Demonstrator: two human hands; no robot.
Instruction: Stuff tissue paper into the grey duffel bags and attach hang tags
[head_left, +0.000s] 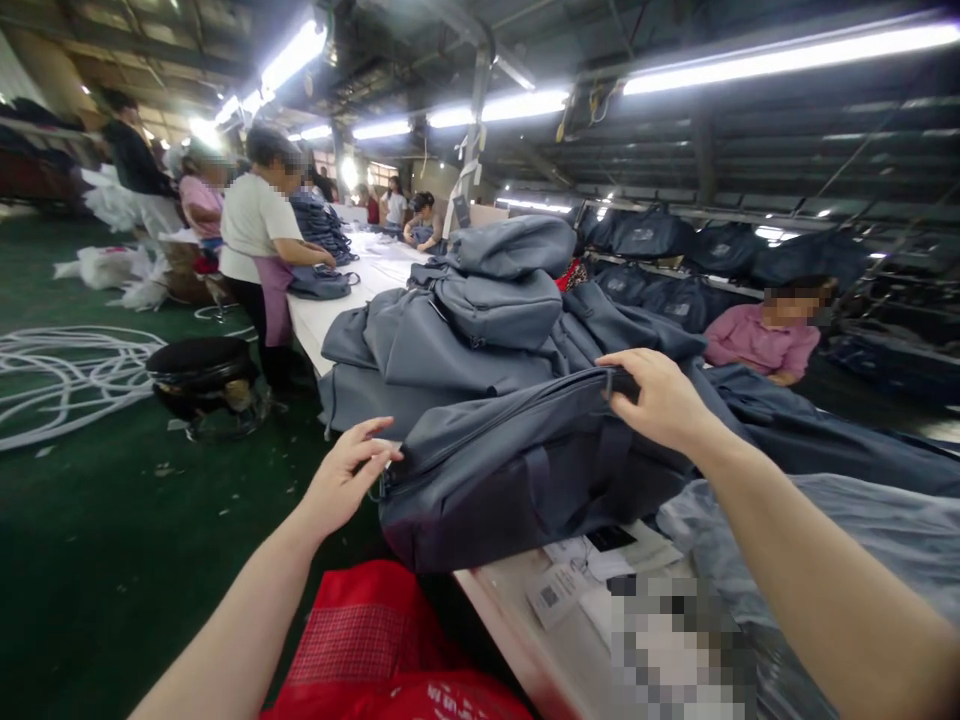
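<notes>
A blue-grey duffel bag lies in front of me at the table's edge, its long zipper running along the top and a webbing strap on its near side. At its left end, my left hand has the fingers and thumb drawn together at the zipper end. My right hand is at the upper right of the same bag, thumb and fingers closed around the zipper pull. More blue-grey bags are heaped just behind it. What lies under my left fingertips is partly hidden.
Paper tags and clear plastic lie on the white table. A black stool and coiled white hose are on the green floor to the left. Co-workers stand along the table; one in pink sits right.
</notes>
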